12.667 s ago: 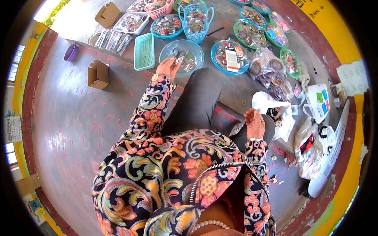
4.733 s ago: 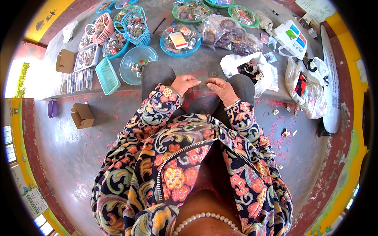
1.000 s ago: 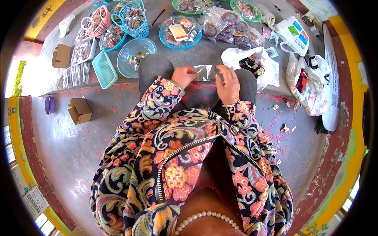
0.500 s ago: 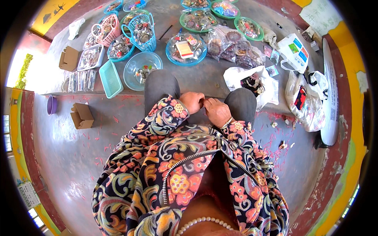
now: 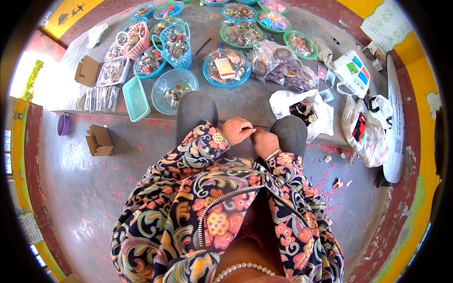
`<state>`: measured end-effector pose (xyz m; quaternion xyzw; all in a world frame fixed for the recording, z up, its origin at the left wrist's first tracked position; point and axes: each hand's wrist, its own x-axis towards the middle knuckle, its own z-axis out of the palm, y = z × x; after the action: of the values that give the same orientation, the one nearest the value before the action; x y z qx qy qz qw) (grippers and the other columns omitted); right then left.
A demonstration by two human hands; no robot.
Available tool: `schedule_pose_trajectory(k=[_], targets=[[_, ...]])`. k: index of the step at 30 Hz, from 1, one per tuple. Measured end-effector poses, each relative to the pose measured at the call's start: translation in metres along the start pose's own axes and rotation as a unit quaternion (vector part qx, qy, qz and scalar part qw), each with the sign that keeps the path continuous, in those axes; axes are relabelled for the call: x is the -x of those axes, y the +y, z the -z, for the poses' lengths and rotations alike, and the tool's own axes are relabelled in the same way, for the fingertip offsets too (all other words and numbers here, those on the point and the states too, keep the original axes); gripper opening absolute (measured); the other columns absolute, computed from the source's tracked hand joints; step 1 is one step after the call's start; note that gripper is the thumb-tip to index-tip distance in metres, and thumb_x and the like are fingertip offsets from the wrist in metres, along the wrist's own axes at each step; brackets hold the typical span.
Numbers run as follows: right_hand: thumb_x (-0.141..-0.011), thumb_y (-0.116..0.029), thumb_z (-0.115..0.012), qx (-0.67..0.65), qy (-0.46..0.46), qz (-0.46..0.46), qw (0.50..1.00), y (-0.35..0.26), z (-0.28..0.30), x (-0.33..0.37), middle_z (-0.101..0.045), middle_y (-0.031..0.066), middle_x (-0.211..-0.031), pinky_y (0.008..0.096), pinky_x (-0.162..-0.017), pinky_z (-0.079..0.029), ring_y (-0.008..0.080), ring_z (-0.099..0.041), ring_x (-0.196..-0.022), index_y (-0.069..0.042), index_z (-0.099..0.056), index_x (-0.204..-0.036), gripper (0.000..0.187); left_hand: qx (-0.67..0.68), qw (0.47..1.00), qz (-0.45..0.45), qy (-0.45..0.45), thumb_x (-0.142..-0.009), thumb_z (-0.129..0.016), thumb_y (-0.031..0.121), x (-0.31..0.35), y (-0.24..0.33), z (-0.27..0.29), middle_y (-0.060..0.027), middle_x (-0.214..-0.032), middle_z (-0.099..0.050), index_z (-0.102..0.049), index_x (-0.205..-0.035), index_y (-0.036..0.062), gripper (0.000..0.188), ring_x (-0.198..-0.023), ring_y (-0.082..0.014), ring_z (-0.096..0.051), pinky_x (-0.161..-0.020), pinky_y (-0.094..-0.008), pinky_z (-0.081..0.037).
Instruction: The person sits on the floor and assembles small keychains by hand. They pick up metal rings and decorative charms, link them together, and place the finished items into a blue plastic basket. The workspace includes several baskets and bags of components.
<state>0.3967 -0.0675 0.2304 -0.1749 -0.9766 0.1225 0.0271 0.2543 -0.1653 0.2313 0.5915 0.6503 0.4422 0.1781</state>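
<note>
We are now holding both hands together between our knees, where half a second ago they sat much the same; the left hand (image 5: 236, 130) and right hand (image 5: 264, 141) are pinching something too small to identify. Ahead, the clear blue bowl (image 5: 176, 91) is holding a few trinkets, and the white plastic bag (image 5: 302, 107) is showing dark pieces.

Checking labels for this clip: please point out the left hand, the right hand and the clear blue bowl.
left hand (image 5: 236, 130), head view, on the back of the hand.
right hand (image 5: 264, 141), head view, on the knuckles.
clear blue bowl (image 5: 160, 92), head view, on its left inner wall.
</note>
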Motion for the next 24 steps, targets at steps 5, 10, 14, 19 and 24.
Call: schedule_pose_trajectory(k=[5, 10, 14, 19, 24], targets=[[-0.082, -0.015, -0.054, -0.508, 0.100, -0.200, 0.832, 0.013, 0.017, -0.008, -0.064, 0.0075, -0.077, 0.0233, -0.040, -0.038, 0.0108, -0.052, -0.044, -0.002, -0.062, -0.091, 0.017, 0.080, 0.980, 0.070, 0.169, -0.079, -0.063, 0.025, -0.004, -0.018, 0.007, -0.0067, -0.106, -0.055, -0.049, -0.113, 0.0017, 0.043, -0.077, -0.0091, -0.054, -0.057, -0.0221, -0.044], [-0.085, -0.017, -0.052, -0.640, 0.095, -0.227, 0.728, 0.009, 0.026, -0.008, -0.064, 0.0101, -0.083, 0.0169, -0.039, -0.035, 0.0074, -0.051, -0.045, 0.002, -0.059, -0.097, 0.023, 0.440, 0.837, 0.326, 0.022, -0.078, -0.062, 0.018, -0.002, -0.016, 0.010, -0.0049, -0.097, -0.059, -0.057, -0.105, 0.0027, 0.031, -0.074, -0.0075, -0.055, -0.049, -0.0179, -0.042], [-0.084, -0.017, -0.055, -0.662, 0.027, -0.195, 0.723, 0.010, 0.027, -0.007, -0.064, 0.0091, -0.084, 0.0176, -0.039, -0.035, 0.0084, -0.052, -0.046, 0.001, -0.059, -0.096, 0.023, 0.427, 0.844, 0.325, -0.018, -0.080, -0.059, 0.013, -0.005, -0.018, 0.005, -0.0066, -0.087, -0.061, -0.060, -0.097, -0.0003, 0.021, -0.071, -0.0110, -0.057, -0.054, -0.0212, -0.047], [-0.084, -0.016, -0.055, -0.702, -0.096, -0.174, 0.684, 0.016, 0.036, -0.005, -0.063, 0.0059, -0.086, 0.0169, -0.039, -0.038, 0.0091, -0.054, -0.050, 0.000, -0.058, -0.105, 0.027, 0.506, 0.804, 0.312, -0.029, -0.083, -0.056, 0.011, -0.001, -0.014, 0.002, -0.0100, -0.092, -0.061, -0.059, -0.099, -0.0020, 0.021, -0.081, -0.0165, -0.059, -0.071, -0.0265, -0.050], [-0.084, -0.017, -0.055, -0.722, -0.131, -0.154, 0.662, 0.017, 0.042, -0.005, -0.062, 0.0066, -0.092, 0.0167, -0.039, -0.039, 0.0098, -0.056, -0.052, 0.001, -0.056, -0.108, 0.029, 0.454, 0.845, 0.272, -0.076, -0.085, -0.054, 0.011, -0.004, -0.011, 0.008, -0.0094, -0.096, -0.061, -0.057, -0.104, -0.0017, 0.024, -0.086, -0.0142, -0.058, -0.076, -0.0259, -0.048]])
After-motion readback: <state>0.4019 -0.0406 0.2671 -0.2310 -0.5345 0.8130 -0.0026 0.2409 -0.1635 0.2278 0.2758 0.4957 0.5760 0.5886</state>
